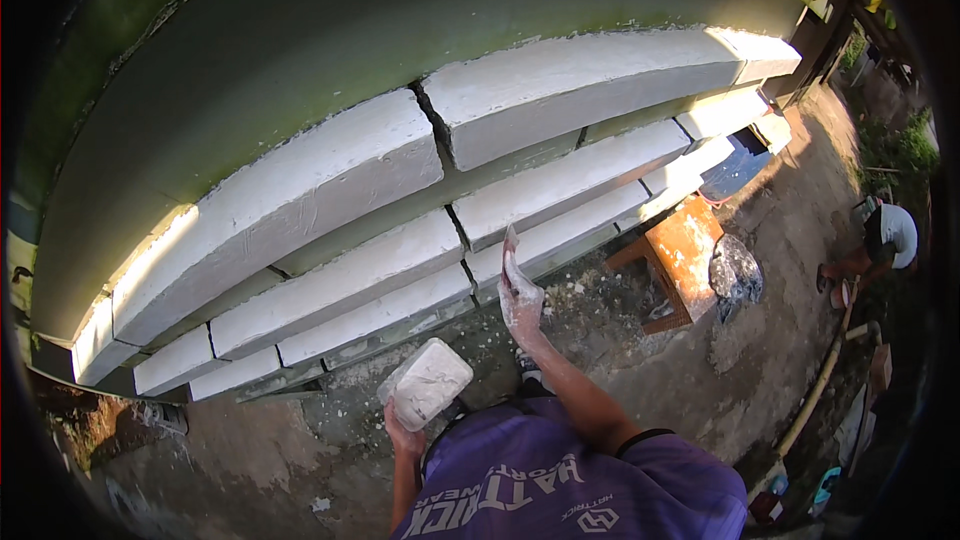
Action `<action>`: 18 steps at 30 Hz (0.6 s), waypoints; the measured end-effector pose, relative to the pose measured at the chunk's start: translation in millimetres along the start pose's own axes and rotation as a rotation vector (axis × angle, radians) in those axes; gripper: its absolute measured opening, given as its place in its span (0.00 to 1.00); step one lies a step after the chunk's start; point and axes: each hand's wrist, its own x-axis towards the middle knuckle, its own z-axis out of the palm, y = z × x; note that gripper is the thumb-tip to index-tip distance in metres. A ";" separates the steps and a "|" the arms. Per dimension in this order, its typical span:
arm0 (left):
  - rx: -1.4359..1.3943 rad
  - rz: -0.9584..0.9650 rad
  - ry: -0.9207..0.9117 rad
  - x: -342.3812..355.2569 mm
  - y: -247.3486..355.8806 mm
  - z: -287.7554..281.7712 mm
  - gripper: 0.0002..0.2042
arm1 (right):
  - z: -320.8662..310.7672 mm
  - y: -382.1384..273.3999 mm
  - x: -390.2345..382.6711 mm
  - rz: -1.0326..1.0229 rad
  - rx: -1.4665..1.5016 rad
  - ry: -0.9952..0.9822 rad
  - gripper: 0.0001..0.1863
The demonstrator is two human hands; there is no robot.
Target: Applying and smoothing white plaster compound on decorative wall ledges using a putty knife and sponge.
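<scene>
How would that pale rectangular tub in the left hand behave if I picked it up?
The tub probably stays fairly stiff, as its boxy shape holds in the one-handed grip of the left hand. It may feel heavy for its size, given the white material inside, which could spill if tipped.

Patchy grey-brown ground [680,372] carries white crumbs [572,292] along its wall-side edge, an orange stool [684,238], a dark plastic bag [735,275] just beside it, and a long pole [816,394] near the right edge.
</scene>
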 end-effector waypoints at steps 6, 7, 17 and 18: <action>-0.016 -0.014 0.016 4.3 5.0 -1.6 0.26 | -22.1 4.6 -26.3 0.089 -0.031 -0.005 0.21; -0.020 -0.007 0.022 3.0 6.8 -2.4 0.26 | -31.2 10.8 -18.2 0.188 -0.097 0.021 0.21; -0.025 -0.010 0.031 6.2 2.2 -17.2 0.27 | -49.3 165.8 75.2 0.713 0.883 0.663 0.16; -0.027 -0.007 0.029 7.0 2.1 -17.6 0.27 | -45.1 167.8 73.7 0.710 0.885 0.661 0.16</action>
